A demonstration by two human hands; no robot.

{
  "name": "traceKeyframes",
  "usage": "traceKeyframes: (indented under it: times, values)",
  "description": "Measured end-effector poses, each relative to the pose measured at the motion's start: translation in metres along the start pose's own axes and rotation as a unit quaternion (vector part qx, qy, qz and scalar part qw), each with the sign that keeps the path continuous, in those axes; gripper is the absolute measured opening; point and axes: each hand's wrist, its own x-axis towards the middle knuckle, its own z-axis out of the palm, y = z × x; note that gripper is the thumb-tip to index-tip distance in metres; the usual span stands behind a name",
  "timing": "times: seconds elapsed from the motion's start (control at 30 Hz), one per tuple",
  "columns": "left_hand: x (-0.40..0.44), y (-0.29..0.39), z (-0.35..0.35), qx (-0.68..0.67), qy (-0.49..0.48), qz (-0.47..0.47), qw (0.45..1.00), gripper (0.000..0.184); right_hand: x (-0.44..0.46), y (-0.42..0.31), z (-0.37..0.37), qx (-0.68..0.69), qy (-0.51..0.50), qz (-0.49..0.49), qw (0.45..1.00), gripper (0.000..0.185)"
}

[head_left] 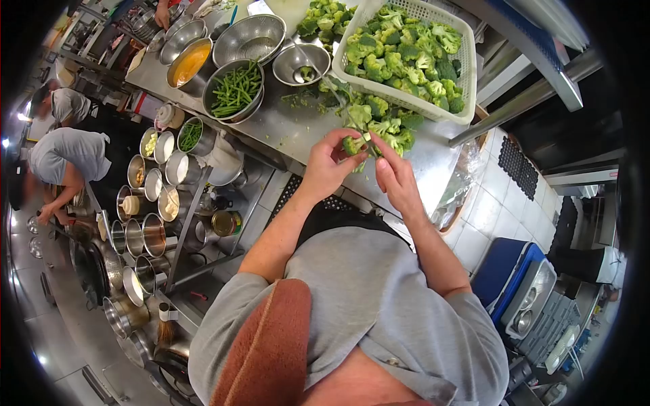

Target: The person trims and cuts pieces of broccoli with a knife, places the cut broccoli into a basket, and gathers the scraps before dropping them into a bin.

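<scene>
At a steel counter [434, 157], we are working with both bare hands raised just over the near edge. Our left hand [329, 162] is holding a broccoli floret [351, 145], its thumb and fingers clamped around the green head. Our right hand [395, 174] is gripping a thin knife [373, 147], its fingers closed around the handle, and the metal is meeting the floret at its pale stem. Just beyond our hands, loose broccoli [387, 126] is lying on the counter, with small green crumbs scattering to its left. Ahead and to the right, a white plastic basket [471, 74] is holding a heap of cut broccoli [406, 57]. Ahead and to the left, a small metal bowl [287, 65] is holding a green piece. Nearby, a larger bowl [254, 112] is holding green beans [232, 91], a pot is holding orange liquid [189, 63], and a wide perforated bowl [249, 40] is standing beside them. Well off to our left, a person in a grey shirt [68, 157] is bending forward, arms reaching down.
</scene>
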Motion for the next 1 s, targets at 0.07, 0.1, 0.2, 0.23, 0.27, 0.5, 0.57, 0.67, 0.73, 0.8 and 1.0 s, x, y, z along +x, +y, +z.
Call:
traceKeyframes:
  times: [0.07, 0.1, 0.2, 0.23, 0.27, 0.5, 0.57, 0.67, 0.73, 0.8, 1.0]
  values:
    - [0.001, 0.003, 0.0, 0.001, -0.003, 0.006, 1.0, 0.032, -0.001, 0.0, 0.002, 0.0, 0.003, 0.014, 1.0, 0.048]
    - [0.001, 0.003, 0.0, 0.004, -0.006, 0.01, 1.0, 0.032, -0.002, 0.004, 0.003, -0.008, 0.014, 0.007, 1.0, 0.048]
    - [0.001, 0.001, 0.003, 0.014, 0.005, 0.027, 1.0, 0.032, -0.004, 0.002, 0.006, -0.016, 0.031, -0.01, 0.999, 0.047]
    - [0.002, 0.002, 0.004, 0.013, 0.005, 0.027, 1.0, 0.032, -0.004, 0.001, 0.005, -0.014, 0.035, -0.019, 0.999, 0.047]
    - [0.002, 0.005, 0.006, 0.011, 0.007, 0.036, 0.999, 0.032, -0.003, -0.001, 0.003, -0.016, 0.036, -0.018, 0.999, 0.047]
    - [0.006, -0.001, 0.003, -0.007, 0.007, 0.06, 0.998, 0.032, 0.002, -0.001, 0.0, -0.017, 0.02, -0.02, 0.999, 0.047]
    - [0.007, 0.0, 0.001, 0.017, 0.008, 0.065, 0.998, 0.032, 0.003, -0.001, -0.002, -0.01, 0.017, -0.02, 1.0, 0.047]
    - [0.01, -0.01, -0.004, 0.038, -0.005, 0.076, 0.996, 0.032, 0.003, -0.001, -0.001, -0.015, -0.002, 0.01, 1.0, 0.047]
    - [0.009, -0.013, -0.006, 0.036, -0.019, 0.081, 0.996, 0.032, 0.005, -0.003, 0.004, 0.033, 0.012, 0.041, 0.999, 0.047]
    - [0.01, -0.012, -0.006, -0.002, -0.012, 0.057, 0.998, 0.031, 0.009, 0.0, 0.009, 0.033, 0.018, 0.041, 0.998, 0.046]
    - [0.015, -0.012, -0.009, 0.02, 0.017, 0.076, 0.997, 0.028, 0.018, 0.003, 0.013, 0.031, 0.028, 0.042, 0.998, 0.046]
